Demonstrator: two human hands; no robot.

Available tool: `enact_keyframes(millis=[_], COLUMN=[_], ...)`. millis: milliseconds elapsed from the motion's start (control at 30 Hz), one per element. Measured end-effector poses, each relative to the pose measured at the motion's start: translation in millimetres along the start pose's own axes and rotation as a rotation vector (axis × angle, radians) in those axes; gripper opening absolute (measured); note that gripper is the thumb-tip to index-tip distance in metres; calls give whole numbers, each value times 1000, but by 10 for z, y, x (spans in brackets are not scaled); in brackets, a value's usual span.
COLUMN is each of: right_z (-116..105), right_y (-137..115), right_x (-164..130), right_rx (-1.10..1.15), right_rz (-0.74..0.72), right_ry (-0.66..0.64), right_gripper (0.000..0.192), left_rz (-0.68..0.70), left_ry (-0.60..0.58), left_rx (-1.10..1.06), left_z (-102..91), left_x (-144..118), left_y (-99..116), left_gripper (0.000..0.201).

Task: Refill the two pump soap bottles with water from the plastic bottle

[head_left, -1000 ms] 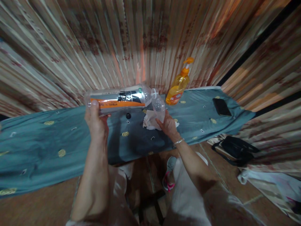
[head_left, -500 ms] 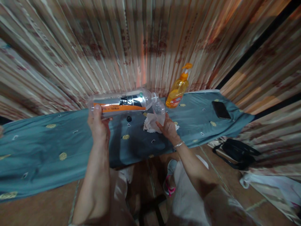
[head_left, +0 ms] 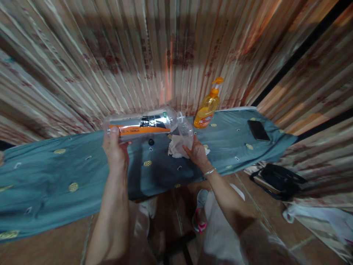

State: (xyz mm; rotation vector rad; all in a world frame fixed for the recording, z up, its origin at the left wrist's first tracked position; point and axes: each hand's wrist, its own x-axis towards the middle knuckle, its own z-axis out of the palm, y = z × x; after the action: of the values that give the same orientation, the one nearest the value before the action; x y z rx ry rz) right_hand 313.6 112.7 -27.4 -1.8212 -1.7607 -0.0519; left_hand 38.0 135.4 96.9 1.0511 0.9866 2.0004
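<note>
My left hand (head_left: pixel 116 147) is closed around the base end of a big clear plastic bottle (head_left: pixel 154 123) with a silver, black and orange label. The bottle lies almost level in the air, its uncapped neck pointing right. At its mouth is a tilted clear plastic cup (head_left: pixel 186 133), gripped by my right hand (head_left: pixel 197 151), which wears a bracelet at the wrist. I cannot tell whether liquid is flowing. A crumpled tissue (head_left: pixel 175 147) lies under the cup. On the cloth below the bottle is a small round black cap (head_left: pixel 151 141).
A teal patterned cloth (head_left: pixel 91 171) covers the narrow bench. Behind the cup stands an orange pump bottle (head_left: pixel 205 114); a black phone (head_left: pixel 258 130) lies farther right. A striped curtain (head_left: pixel 124 55) hangs behind. A black bag (head_left: pixel 278 180) is on the floor at right.
The bottle and cup stay mouth to mouth in my hands, almost unmoved. The whole view has shifted very slightly.
</note>
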Motion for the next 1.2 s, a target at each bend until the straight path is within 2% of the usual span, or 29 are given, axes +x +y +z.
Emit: enact_keyframes(millis=[67,167,333,533,700,867,1000,1200], right_z=[6,20,45,38,40,31,21,46], right_y=[8,22,29,24,20,6,0,25], right_x=[1,0,-4,2,-3,0,3,-1], right_rx=[29,56,48,25,39,22,16,26], right_rz=[-21,-58,-40,-41,-52,-45,-37,-72], right_ry=[34,80,74,54,91,68,55,105], right_gripper=[66,65,68,65,64,69,69,64], left_rz=[-15,-22,-17,-12,-15,11,-23,-5], left_ry=[34,26,50,-55,27,-51,-11,-50], left_rx=[-12,-1,-13,60,17,67,77,84], left_z=[25,58,57,-24,-8,-36,-55,-70], left_x=[-11,-24,-28,5,7,30,35,40], left_y=[27,63,74,38,35,16,17,-5], left_gripper=[33,33,34,31,34,30,32,32])
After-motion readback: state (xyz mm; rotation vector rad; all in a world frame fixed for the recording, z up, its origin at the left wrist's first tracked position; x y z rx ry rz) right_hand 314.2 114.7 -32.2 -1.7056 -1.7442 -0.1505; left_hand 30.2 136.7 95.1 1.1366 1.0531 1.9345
